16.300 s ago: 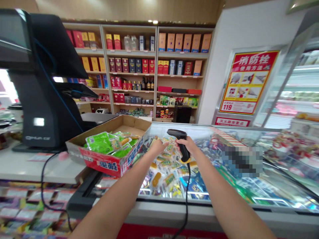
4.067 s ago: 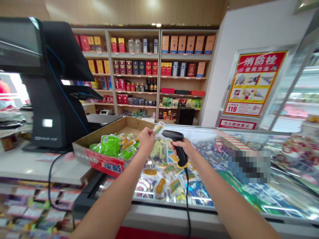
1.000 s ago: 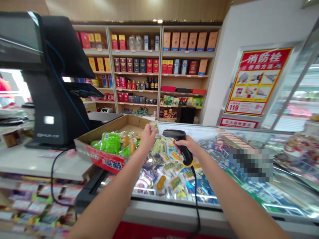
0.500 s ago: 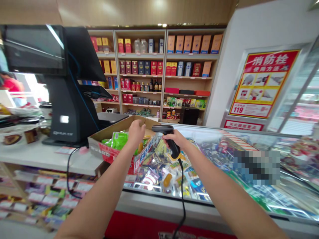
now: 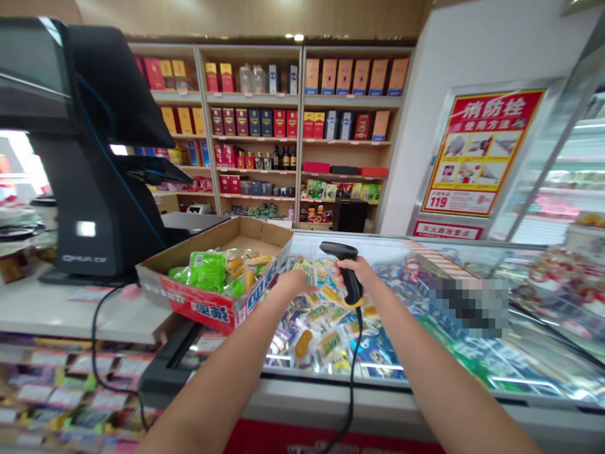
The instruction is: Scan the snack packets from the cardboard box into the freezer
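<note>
From far away, I look through the camera on the person's head and see two bare arms reach over a shop counter. The right hand (image 5: 354, 271) is shut tight around the handle of one black barcode scanner (image 5: 334, 250), so its nose sticks out past the fingers, free to point at things. One black cord (image 5: 352, 378) drops from the scanner's bottom end and hangs down the near side of the freezer, away from the packs.

The left hand (image 5: 295, 284) is open, with its fingers laid out flat and close together, low over the left end of the freezer and just beside the box. It pinches nothing I can see, but I cannot tell if it touches a pack.

Under both hands lie many small snack packs (image 5: 303, 343) in one low display freezer (image 5: 331, 384), too many and too mixed to count. To the left, one cardboard box (image 5: 208, 309) sits on the white counter (image 5: 70, 309). Its top is open, so the green packs (image 5: 207, 271) inside are easy to reach. Far off stand two wooden shelf units (image 5: 301, 135).
</note>
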`<state>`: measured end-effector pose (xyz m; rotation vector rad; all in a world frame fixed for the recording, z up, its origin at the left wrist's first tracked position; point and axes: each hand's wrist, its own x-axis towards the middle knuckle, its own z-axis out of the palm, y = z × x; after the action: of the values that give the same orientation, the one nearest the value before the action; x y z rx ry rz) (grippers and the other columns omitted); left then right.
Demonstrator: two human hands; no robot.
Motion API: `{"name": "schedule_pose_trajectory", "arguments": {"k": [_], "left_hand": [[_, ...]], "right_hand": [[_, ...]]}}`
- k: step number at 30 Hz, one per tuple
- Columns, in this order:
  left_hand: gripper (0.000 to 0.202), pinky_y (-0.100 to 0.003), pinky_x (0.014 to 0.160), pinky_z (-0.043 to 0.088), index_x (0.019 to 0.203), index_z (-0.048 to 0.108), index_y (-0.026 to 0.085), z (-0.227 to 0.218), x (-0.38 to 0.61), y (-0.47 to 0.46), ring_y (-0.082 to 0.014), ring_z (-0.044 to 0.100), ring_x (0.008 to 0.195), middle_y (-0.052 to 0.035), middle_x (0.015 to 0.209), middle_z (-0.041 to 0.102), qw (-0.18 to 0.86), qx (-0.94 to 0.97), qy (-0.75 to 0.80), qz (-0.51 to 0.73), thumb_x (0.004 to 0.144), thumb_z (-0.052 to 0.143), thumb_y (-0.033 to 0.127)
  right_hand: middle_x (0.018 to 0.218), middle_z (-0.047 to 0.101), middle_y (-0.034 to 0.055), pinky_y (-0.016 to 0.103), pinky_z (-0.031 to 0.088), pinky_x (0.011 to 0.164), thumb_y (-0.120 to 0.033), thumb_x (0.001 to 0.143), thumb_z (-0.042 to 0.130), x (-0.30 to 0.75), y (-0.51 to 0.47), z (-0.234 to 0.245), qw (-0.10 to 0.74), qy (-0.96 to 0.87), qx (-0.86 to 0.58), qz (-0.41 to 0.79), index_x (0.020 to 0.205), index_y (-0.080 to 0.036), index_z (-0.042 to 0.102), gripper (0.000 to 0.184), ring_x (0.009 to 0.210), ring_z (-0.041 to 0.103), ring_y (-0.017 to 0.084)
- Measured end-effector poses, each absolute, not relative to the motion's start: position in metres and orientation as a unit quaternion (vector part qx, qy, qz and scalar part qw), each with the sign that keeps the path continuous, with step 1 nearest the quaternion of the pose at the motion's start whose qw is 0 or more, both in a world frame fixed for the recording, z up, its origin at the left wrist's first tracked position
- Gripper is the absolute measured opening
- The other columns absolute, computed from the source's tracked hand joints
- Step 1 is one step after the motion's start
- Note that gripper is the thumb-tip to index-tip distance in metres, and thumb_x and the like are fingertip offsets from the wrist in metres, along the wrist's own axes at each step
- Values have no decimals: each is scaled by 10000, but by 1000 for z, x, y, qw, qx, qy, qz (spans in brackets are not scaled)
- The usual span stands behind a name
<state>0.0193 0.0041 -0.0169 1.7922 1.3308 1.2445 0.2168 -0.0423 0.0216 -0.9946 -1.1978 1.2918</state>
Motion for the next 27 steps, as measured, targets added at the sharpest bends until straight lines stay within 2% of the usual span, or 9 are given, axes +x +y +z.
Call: {"name": "schedule_pose_trajectory", "arguments": {"k": [3,5,9,11,15,17,22,27], "left_hand": [[459,-522,609,515,445,436,238,-29,23,5,-297,586,421,-1,334,428,283,684,580,341,465,859,415],[410,-546,603,513,517,507,219,-36,27,4,-291,573,389,3,357,471,315,681,581,315,400,890,304],[442,-446,567,531,685,585,198,-44,35,7,-218,542,351,59,380,494,379,630,556,388,358,882,189],[458,-376,545,526,705,578,188,-43,36,10,-189,555,389,65,419,518,414,605,547,405,361,881,178],[391,-256,555,500,593,521,162,-37,29,18,-116,559,489,44,499,532,479,533,478,508,475,874,281],[377,-222,562,493,604,523,154,-33,25,20,-89,554,507,36,532,546,512,473,431,573,544,851,332],[392,-233,530,526,754,519,164,-28,20,19,-94,587,503,42,579,575,553,433,389,596,658,790,430],[356,-241,473,531,871,492,183,-25,23,15,-128,616,461,68,534,567,551,440,414,576,748,719,428]], "right_hand": [[527,598,9,241,436,377,-262,580,697,223,-41,12,536,-487,-408,556,679,-136,622,177,406,533,121],[532,598,6,243,439,384,-262,579,706,225,-39,6,533,-482,-407,564,690,-139,622,186,412,533,121],[518,595,8,253,433,386,-275,588,712,225,-36,1,525,-496,-417,552,698,-138,625,196,398,530,126],[514,597,11,255,432,391,-279,591,711,224,-37,2,520,-505,-416,550,696,-138,626,196,399,533,129],[509,601,12,250,429,389,-289,581,704,224,-41,5,509,-522,-415,544,680,-143,625,193,403,535,129],[514,606,14,246,429,383,-298,589,698,224,-43,4,485,-536,-423,546,669,-148,616,189,399,534,126],[518,612,14,257,451,405,-291,608,693,223,-47,3,407,-583,-441,548,655,-159,589,175,407,550,135],[522,606,2,245,445,415,-291,607,686,227,-54,9,396,-588,-449,544,657,-162,582,173,409,545,124]]}}
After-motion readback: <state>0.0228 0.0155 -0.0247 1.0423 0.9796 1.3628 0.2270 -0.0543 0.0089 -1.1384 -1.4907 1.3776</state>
